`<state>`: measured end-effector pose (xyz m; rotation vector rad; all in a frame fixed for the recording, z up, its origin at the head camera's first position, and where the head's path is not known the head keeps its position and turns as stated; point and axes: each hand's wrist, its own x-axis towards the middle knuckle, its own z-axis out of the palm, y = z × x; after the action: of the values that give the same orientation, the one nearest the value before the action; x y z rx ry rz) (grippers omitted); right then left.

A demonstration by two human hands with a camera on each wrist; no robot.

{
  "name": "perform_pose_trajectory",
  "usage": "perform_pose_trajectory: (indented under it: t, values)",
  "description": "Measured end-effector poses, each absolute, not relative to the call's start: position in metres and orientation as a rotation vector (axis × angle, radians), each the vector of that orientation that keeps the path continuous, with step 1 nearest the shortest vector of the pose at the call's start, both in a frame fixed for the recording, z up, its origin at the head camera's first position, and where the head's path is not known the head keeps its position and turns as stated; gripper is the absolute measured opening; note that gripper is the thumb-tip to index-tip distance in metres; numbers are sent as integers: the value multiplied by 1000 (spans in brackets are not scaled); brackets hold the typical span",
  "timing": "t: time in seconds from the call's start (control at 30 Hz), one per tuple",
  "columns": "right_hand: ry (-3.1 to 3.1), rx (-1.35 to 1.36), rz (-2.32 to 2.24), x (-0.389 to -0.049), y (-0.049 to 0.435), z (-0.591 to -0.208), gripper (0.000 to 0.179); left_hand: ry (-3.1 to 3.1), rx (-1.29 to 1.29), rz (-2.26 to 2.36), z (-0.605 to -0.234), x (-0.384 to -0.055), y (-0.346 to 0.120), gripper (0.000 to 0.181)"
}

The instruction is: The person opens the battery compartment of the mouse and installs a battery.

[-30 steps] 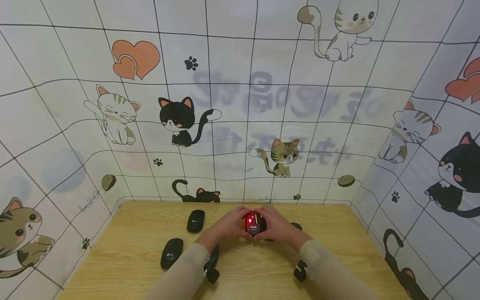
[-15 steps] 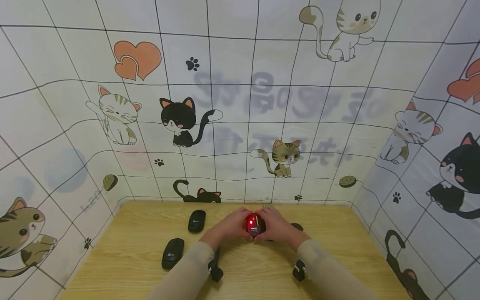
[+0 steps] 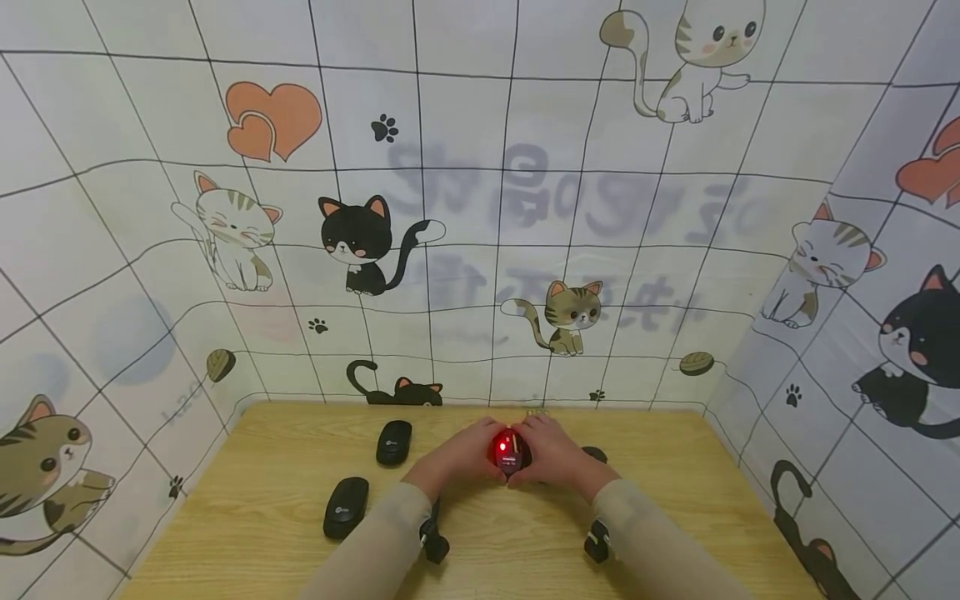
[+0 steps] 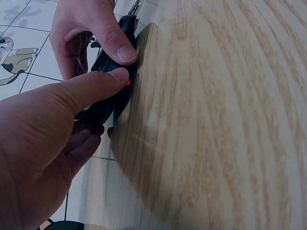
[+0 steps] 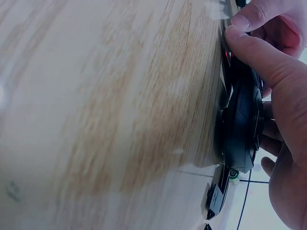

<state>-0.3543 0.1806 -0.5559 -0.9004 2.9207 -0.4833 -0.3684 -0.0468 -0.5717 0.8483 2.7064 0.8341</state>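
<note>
A computer mouse (image 3: 510, 460) is held up at the far middle of the table, its underside with a glowing red light facing me. My left hand (image 3: 468, 450) grips it from the left and my right hand (image 3: 553, 450) from the right, thumb tips close together below it. In the left wrist view, the thumbs of the left hand (image 4: 43, 124) and right hand (image 4: 91, 28) press on the black mouse (image 4: 103, 108). In the right wrist view, the right hand (image 5: 292, 96) has its thumb beside a red glow; a larger black mouse-like body (image 5: 242, 127) lies nearby.
Two black mice lie on the left of the wooden table (image 3: 517, 550): one farther back (image 3: 393, 442), one nearer (image 3: 346, 507). A dark rounded object (image 3: 594, 452) shows partly behind the right hand. A cat-patterned cloth (image 3: 465, 250) walls the back and sides.
Both hands keep hold of the mouse in nearly the same place. The left forearm has shifted slightly right, and the mouse has tipped or lowered a little.
</note>
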Motion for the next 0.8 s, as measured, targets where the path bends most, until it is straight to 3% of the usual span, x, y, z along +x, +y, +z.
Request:
perform_pose_trajectory:
  t: [0.8]
  values:
    - [2887, -876, -549, -353, 185, -557, 94, 2681, 876, 851, -569, -366, -52, 83]
